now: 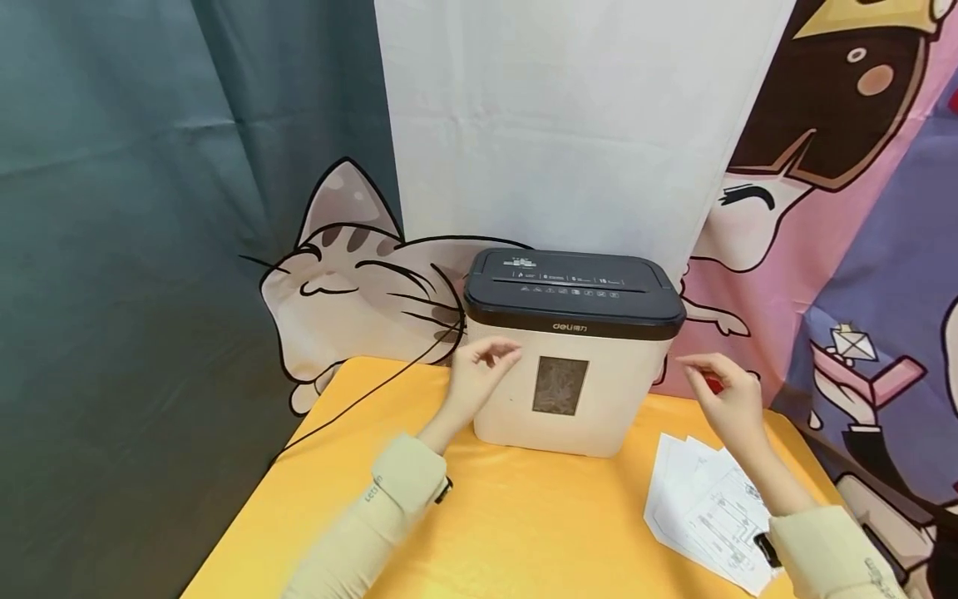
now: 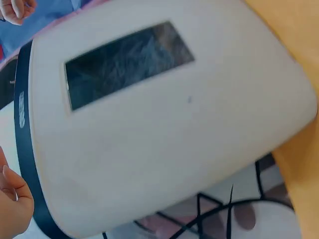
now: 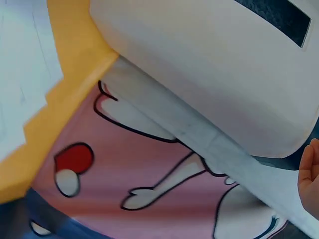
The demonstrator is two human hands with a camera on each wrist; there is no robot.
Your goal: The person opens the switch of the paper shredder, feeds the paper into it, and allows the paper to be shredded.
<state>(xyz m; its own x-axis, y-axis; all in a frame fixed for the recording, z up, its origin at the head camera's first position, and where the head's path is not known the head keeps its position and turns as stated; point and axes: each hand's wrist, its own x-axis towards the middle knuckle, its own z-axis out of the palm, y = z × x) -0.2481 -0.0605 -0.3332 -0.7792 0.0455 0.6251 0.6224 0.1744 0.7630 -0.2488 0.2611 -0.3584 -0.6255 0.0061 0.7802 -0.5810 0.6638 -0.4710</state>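
Note:
A paper shredder with a white bin, a dark window and a black top stands upright on the table. My left hand is raised in front of its left side, fingers loosely bent, with nothing in them. Off the shredder's right side hangs my right hand, also loosely bent and holding nothing. The left wrist view has the left hand beside the shredder's dark upper band. In the right wrist view, part of the right hand shows at the right edge.
Several printed paper sheets lie overlapping at the table's right side, below the right forearm. A black cord runs from behind the shredder over the left table edge. Cartoon-printed cloth hangs behind the yellow table.

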